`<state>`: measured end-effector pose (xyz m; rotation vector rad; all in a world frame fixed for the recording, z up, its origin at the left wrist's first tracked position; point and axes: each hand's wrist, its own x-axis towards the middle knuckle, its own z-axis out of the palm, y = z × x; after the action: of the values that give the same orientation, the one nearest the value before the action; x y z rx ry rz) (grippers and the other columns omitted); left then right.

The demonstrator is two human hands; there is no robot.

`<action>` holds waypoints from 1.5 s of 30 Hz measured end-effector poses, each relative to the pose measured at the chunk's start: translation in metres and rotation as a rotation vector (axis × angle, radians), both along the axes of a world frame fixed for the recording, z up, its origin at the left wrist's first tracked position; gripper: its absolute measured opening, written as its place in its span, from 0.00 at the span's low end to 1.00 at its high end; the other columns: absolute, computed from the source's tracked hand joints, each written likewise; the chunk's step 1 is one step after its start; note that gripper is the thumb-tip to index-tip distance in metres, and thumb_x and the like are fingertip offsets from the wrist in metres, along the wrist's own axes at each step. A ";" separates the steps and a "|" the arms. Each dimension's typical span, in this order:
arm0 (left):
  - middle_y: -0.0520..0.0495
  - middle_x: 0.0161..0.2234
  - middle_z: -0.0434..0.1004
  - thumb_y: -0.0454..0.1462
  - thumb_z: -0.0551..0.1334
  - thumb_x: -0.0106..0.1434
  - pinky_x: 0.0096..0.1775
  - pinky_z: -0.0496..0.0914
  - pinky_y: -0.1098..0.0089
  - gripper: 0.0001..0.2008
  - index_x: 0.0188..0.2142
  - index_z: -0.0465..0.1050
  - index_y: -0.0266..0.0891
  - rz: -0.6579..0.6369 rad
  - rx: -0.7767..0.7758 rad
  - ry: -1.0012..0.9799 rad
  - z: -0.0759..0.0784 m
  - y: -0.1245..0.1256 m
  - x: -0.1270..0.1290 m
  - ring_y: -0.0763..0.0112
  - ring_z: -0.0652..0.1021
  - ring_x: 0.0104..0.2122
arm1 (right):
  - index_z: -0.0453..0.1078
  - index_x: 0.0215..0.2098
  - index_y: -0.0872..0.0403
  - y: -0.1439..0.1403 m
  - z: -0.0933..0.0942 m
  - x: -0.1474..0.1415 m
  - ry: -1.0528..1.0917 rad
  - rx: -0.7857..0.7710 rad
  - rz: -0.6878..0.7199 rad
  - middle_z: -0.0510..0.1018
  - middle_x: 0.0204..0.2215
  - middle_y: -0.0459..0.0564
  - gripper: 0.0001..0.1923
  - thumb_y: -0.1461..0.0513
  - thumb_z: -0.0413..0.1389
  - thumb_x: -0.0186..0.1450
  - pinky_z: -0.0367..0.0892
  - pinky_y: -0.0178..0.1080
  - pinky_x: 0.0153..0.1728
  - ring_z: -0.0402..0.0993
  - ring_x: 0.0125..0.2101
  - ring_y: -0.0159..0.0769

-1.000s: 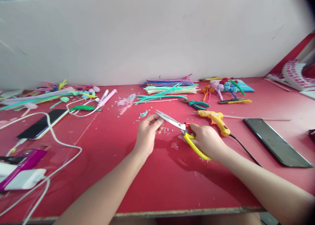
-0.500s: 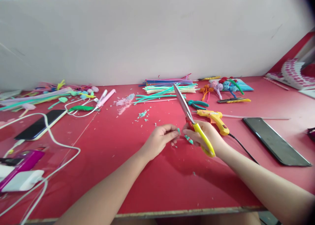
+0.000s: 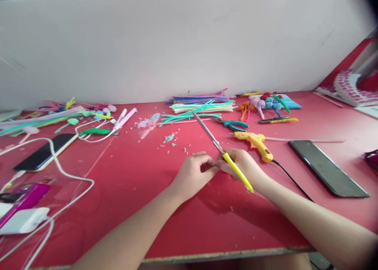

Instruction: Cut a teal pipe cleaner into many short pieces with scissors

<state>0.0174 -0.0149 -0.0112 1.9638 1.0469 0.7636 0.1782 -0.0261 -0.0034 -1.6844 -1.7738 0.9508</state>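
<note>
Yellow-handled scissors (image 3: 206,129) rest in my right hand (image 3: 240,163), blades pointing up and to the left over the table. My left hand (image 3: 196,173) is closed in a pinch, its fingertips meeting those of my right hand. Only a speck of a short teal pipe cleaner (image 3: 217,166) shows between the touching fingertips; the rest of it is hidden by the fingers. Beyond my hands lie fluffy teal clippings (image 3: 169,137) and a stack of teal pipe cleaners (image 3: 191,115).
To the right are a yellow glue gun (image 3: 256,144) with a black cord, a black phone (image 3: 327,167) and teal-handled pliers (image 3: 234,124). Pipe-cleaner flowers (image 3: 261,104) sit at the back. Left are another phone (image 3: 45,152), a white cable (image 3: 63,169) and a pink hot iron (image 3: 125,119).
My hands have come together at the fingertips. The scissors have tipped further left, with their tip lower. The teal bits seen earlier at my fingers are now mostly covered.
</note>
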 end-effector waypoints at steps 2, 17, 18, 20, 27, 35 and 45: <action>0.52 0.24 0.66 0.35 0.56 0.55 0.28 0.62 0.73 0.05 0.25 0.69 0.38 0.017 0.023 0.013 0.000 -0.001 0.001 0.75 0.68 0.25 | 0.59 0.20 0.55 0.000 0.001 -0.002 -0.003 -0.008 0.005 0.60 0.12 0.39 0.05 0.61 0.48 0.51 0.45 0.30 0.16 0.55 0.14 0.24; 0.54 0.19 0.64 0.38 0.60 0.52 0.25 0.61 0.76 0.06 0.25 0.68 0.36 0.355 -0.151 -0.459 0.002 0.020 -0.013 0.77 0.66 0.21 | 0.58 0.24 0.52 0.002 -0.005 0.010 -0.500 0.223 0.026 0.65 0.16 0.42 0.17 0.47 0.48 0.54 0.47 0.31 0.19 0.58 0.17 0.28; 0.54 0.19 0.65 0.38 0.60 0.52 0.26 0.62 0.76 0.06 0.25 0.68 0.36 0.361 -0.152 -0.493 0.002 0.021 -0.014 0.78 0.66 0.21 | 0.58 0.25 0.52 0.001 -0.005 0.009 -0.534 0.224 0.025 0.67 0.17 0.43 0.18 0.46 0.47 0.54 0.47 0.31 0.19 0.60 0.18 0.29; 0.54 0.20 0.66 0.37 0.60 0.52 0.26 0.62 0.76 0.05 0.26 0.69 0.36 0.375 -0.153 -0.556 0.001 0.022 -0.015 0.78 0.67 0.21 | 0.59 0.26 0.52 0.000 -0.004 0.008 -0.590 0.225 0.027 0.68 0.17 0.44 0.19 0.44 0.46 0.54 0.47 0.32 0.19 0.62 0.19 0.30; 0.53 0.23 0.67 0.36 0.60 0.52 0.27 0.62 0.77 0.04 0.27 0.70 0.37 0.397 -0.206 -0.696 -0.001 0.025 -0.018 0.79 0.67 0.23 | 0.59 0.25 0.52 0.000 -0.007 0.007 -0.655 0.248 0.059 0.70 0.19 0.45 0.21 0.43 0.44 0.55 0.46 0.32 0.19 0.63 0.19 0.31; 0.54 0.21 0.66 0.34 0.60 0.52 0.27 0.61 0.76 0.03 0.26 0.69 0.36 0.367 -0.209 -0.739 -0.003 0.026 -0.019 0.79 0.67 0.23 | 0.59 0.24 0.52 0.001 -0.006 0.008 -0.643 0.268 0.081 0.69 0.18 0.45 0.21 0.44 0.43 0.56 0.45 0.32 0.19 0.62 0.19 0.30; 0.54 0.21 0.67 0.34 0.60 0.51 0.27 0.62 0.76 0.03 0.25 0.69 0.36 0.361 -0.242 -0.774 -0.001 0.027 -0.020 0.79 0.67 0.23 | 0.60 0.24 0.53 0.001 -0.009 0.008 -0.673 0.266 0.119 0.67 0.16 0.46 0.23 0.44 0.41 0.58 0.44 0.33 0.19 0.60 0.17 0.30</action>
<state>-0.0021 0.0117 -0.0123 1.1106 0.9434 1.3745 0.1866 -0.0254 -0.0122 -1.8592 -2.3144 0.1572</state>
